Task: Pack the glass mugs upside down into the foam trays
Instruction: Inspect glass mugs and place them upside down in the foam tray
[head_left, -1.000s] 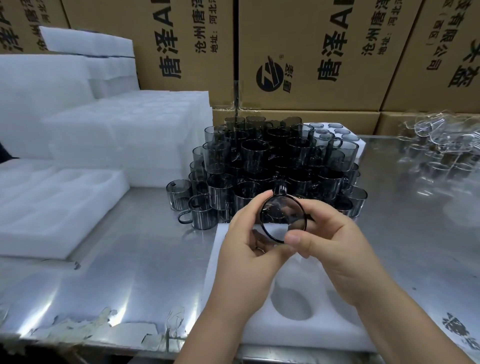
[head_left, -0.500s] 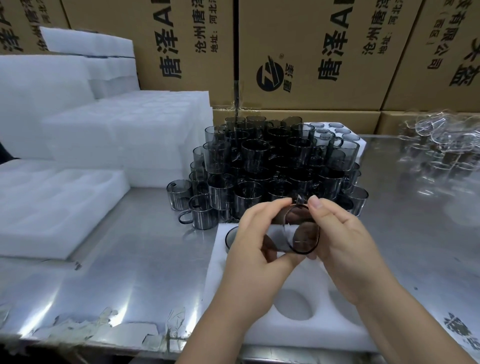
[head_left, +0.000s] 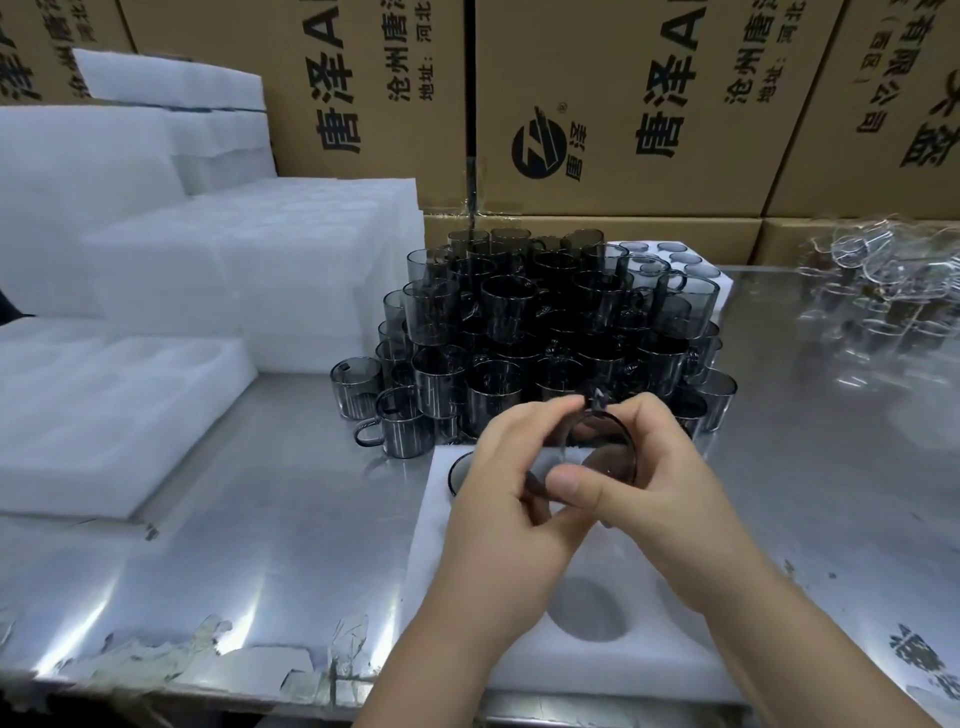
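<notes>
- Head cam here, looking down at a shiny metal table (head_left: 260, 519).
- Both hands are on one smoky dark glass mug (head_left: 605, 457), held in the air over the far end of the white foam tray (head_left: 519, 670) right in front of the person.
- On the mug's left side the left hand (head_left: 511, 483) has its fingers curled round the glass. The right hand (head_left: 665, 499) wraps the other side, thumb pressed on the near edge.
- Mug's tipped over sideways-ish, with its handle (head_left: 597, 402) poking up between the fingertips. Can't tell if it's the mouth or the base facing the camera.
- That tray has a seated mug (head_left: 457, 475) in its far-left pocket, mostly hidden behind the left hand, and a round pocket (head_left: 592, 608) shows below the wrists.
- Just behind the tray there's a big mug pile (head_left: 545, 332), same dark glass, stacked a few layers high.
- Off to the left a second tray (head_left: 104, 415) lies flat, with a foam stack (head_left: 249, 270) behind it.
- Far right is some clear glassware (head_left: 883, 291), pretty blurry.
- Cardboard boxes (head_left: 597, 104) with printed characters line the back.
</notes>
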